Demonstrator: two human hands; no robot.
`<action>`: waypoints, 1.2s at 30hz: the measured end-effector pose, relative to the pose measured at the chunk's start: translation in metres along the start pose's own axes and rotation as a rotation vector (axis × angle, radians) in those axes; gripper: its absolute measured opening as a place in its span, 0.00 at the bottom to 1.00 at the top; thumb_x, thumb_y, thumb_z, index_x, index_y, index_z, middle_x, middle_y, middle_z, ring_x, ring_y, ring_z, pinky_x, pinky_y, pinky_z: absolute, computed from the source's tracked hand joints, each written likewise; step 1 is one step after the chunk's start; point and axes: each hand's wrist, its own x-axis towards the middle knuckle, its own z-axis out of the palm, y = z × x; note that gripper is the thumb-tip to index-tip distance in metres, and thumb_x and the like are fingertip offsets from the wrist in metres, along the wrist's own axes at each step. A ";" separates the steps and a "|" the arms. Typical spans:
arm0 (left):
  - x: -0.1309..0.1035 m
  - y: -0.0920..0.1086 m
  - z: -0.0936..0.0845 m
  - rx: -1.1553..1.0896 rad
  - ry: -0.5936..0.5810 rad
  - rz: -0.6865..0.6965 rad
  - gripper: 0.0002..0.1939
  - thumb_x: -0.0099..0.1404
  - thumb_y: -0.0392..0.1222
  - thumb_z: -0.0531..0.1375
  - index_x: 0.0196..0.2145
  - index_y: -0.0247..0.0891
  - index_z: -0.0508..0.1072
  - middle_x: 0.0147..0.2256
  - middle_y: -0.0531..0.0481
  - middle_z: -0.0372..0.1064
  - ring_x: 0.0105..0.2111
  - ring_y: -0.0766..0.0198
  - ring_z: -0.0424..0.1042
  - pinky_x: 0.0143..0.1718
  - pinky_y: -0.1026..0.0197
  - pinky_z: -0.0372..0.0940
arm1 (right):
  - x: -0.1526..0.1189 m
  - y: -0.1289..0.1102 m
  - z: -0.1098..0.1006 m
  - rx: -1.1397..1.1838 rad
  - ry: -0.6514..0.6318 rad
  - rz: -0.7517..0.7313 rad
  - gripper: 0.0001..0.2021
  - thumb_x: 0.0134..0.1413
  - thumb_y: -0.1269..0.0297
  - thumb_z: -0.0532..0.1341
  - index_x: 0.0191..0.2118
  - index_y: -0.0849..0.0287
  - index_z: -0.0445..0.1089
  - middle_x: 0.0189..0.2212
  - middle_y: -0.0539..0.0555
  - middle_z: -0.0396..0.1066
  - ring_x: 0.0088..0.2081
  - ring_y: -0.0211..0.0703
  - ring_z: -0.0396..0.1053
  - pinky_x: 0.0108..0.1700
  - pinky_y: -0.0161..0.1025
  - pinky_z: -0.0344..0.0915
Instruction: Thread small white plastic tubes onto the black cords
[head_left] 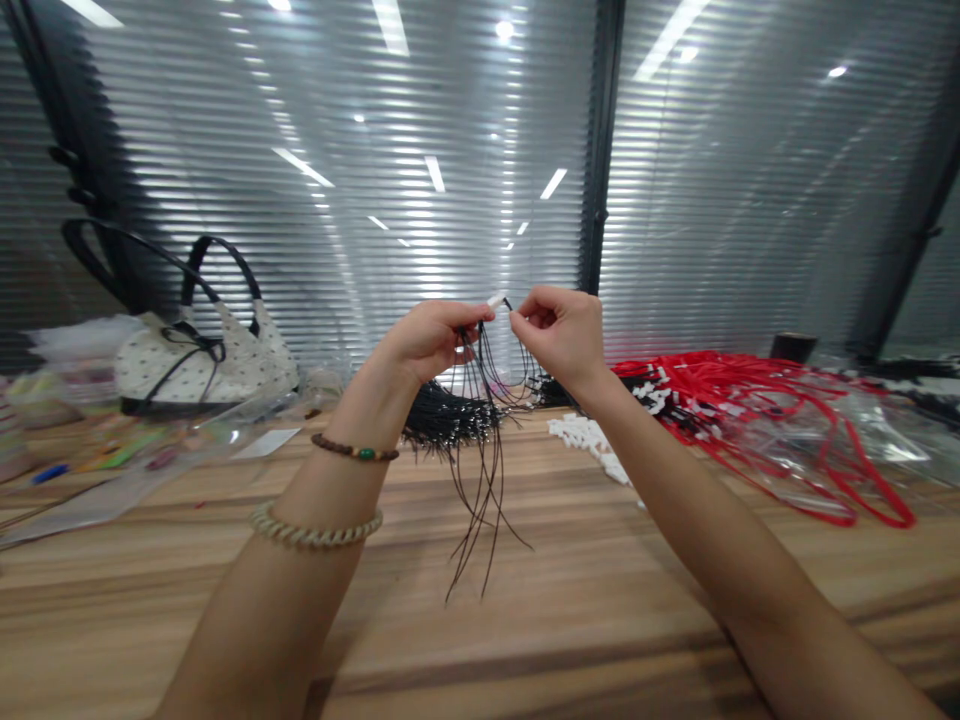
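Note:
Near the middle of the view, my left hand (435, 335) pinches a small white plastic piece (496, 301) between thumb and fingertips. Several thin black cords (484, 440) hang from the same hand, their loose ends dangling over the table. Just to the right, my right hand (559, 325) is closed in a pinch on a black cord end (508, 304) beside the white piece. Whether that cord passes into the piece is too small to tell. Behind the hands lies a bundle of black cords (442, 415) with shiny tips. A pile of small white pieces (581, 433) sits by my right forearm.
Red lanyards (720, 380) and clear plastic bags (862, 430) are heaped at the right. On the left stand a white patterned handbag (202, 365), a blue pen (50, 474) and plastic packaging. A glass wall with blinds (450, 200) rises behind the wooden table (420, 640).

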 end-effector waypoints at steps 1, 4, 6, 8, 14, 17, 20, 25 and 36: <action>0.000 0.000 0.000 0.001 -0.004 0.003 0.11 0.56 0.29 0.63 0.18 0.33 0.75 0.17 0.53 0.62 0.17 0.70 0.60 0.20 0.65 0.58 | 0.000 0.000 0.000 -0.005 0.001 0.000 0.09 0.46 0.72 0.60 0.19 0.58 0.63 0.17 0.45 0.62 0.22 0.35 0.59 0.29 0.36 0.53; 0.001 0.000 -0.001 -0.001 -0.019 0.005 0.10 0.55 0.30 0.64 0.18 0.33 0.75 0.17 0.52 0.63 0.17 0.70 0.61 0.20 0.64 0.58 | 0.000 -0.001 0.000 -0.029 0.001 -0.014 0.09 0.47 0.72 0.59 0.19 0.57 0.63 0.17 0.46 0.62 0.22 0.35 0.59 0.29 0.36 0.53; 0.002 -0.001 -0.002 0.000 -0.023 0.002 0.10 0.55 0.30 0.64 0.18 0.34 0.75 0.17 0.52 0.63 0.17 0.70 0.61 0.20 0.64 0.58 | 0.000 -0.002 0.000 -0.049 -0.001 -0.026 0.09 0.47 0.72 0.59 0.20 0.57 0.63 0.18 0.46 0.62 0.23 0.35 0.59 0.29 0.36 0.53; 0.003 -0.001 -0.002 0.000 -0.024 -0.003 0.10 0.55 0.30 0.64 0.18 0.34 0.75 0.17 0.51 0.64 0.17 0.70 0.61 0.19 0.64 0.57 | 0.000 -0.003 0.000 -0.063 -0.002 -0.036 0.09 0.47 0.71 0.59 0.20 0.57 0.62 0.18 0.46 0.63 0.23 0.35 0.60 0.29 0.36 0.52; 0.003 -0.001 -0.002 -0.004 -0.016 -0.020 0.10 0.58 0.31 0.63 0.19 0.33 0.75 0.18 0.51 0.65 0.17 0.70 0.62 0.19 0.65 0.58 | -0.001 -0.003 0.002 -0.058 -0.014 0.012 0.09 0.49 0.70 0.60 0.21 0.57 0.64 0.18 0.47 0.64 0.23 0.36 0.61 0.29 0.36 0.53; 0.003 -0.001 -0.004 -0.004 -0.019 -0.013 0.08 0.57 0.31 0.64 0.20 0.34 0.76 0.17 0.52 0.65 0.17 0.70 0.62 0.20 0.65 0.58 | -0.001 -0.003 0.001 -0.064 -0.024 0.018 0.09 0.49 0.71 0.59 0.21 0.57 0.63 0.18 0.47 0.64 0.24 0.36 0.61 0.30 0.36 0.53; 0.005 -0.001 -0.006 -0.005 -0.037 -0.011 0.07 0.55 0.32 0.65 0.20 0.34 0.76 0.18 0.51 0.66 0.17 0.69 0.63 0.20 0.64 0.59 | -0.001 -0.004 0.001 -0.075 -0.032 -0.002 0.09 0.49 0.71 0.59 0.21 0.57 0.63 0.19 0.47 0.64 0.24 0.37 0.60 0.30 0.37 0.52; 0.006 -0.002 -0.005 -0.006 -0.033 -0.012 0.08 0.55 0.32 0.65 0.19 0.35 0.75 0.18 0.51 0.66 0.18 0.69 0.63 0.21 0.63 0.58 | -0.001 -0.005 0.001 -0.105 -0.040 -0.018 0.09 0.49 0.72 0.58 0.21 0.57 0.62 0.19 0.48 0.64 0.25 0.37 0.60 0.30 0.37 0.52; 0.005 -0.002 -0.004 0.000 -0.037 -0.012 0.09 0.56 0.31 0.64 0.19 0.35 0.75 0.18 0.51 0.66 0.17 0.69 0.63 0.20 0.64 0.58 | -0.001 -0.007 0.000 -0.075 -0.019 0.021 0.09 0.48 0.72 0.59 0.21 0.57 0.63 0.18 0.47 0.63 0.24 0.36 0.60 0.29 0.37 0.52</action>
